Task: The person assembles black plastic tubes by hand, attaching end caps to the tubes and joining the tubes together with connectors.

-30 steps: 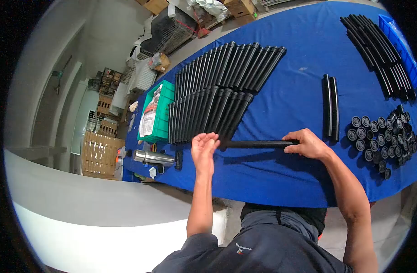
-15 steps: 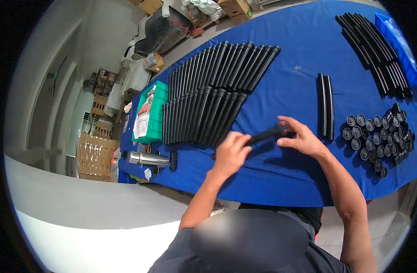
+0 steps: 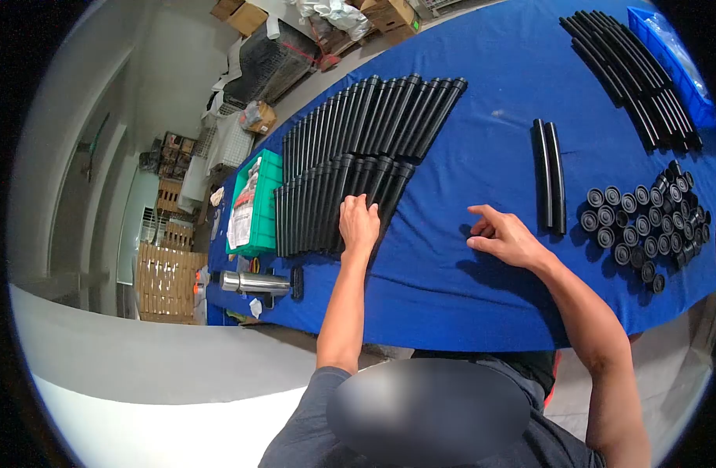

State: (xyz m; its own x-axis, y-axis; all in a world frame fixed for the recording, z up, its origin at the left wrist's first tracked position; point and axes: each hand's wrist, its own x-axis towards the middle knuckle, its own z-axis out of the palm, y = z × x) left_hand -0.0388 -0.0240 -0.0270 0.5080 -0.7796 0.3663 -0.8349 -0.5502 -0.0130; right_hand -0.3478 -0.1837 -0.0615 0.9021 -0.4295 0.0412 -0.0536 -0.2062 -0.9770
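1. A person's left hand (image 3: 359, 222) rests over the nearer row of black tubes (image 3: 315, 207), left of the surface's (image 3: 451, 288) middle. Its fingers bend onto the tubes, seemingly steadying their line; whether they clamp one, I cannot tell.
2. The right hand (image 3: 506, 238) hovers nearer the front edge, thumb and forefinger apart, the other fingers curled, holding nothing visible.
3. Beyond the nearer row, the farther row of black tubes (image 3: 401, 115) lies tightly side by side, probably so none rolls.
4. Two separate tubes (image 3: 543, 175) lie parallel just beyond the right hand, apparently for easy reach.
5. Round caps (image 3: 643, 225) cluster by the right edge; a tube pile (image 3: 635, 82) lies towards the far right corner, beside a blue bin (image 3: 670, 66), seemingly sorted by kind.
6. A green crate (image 3: 268, 210) stands at the left edge; a steel flask (image 3: 252, 282) lies near the front left corner, perhaps kept aside.
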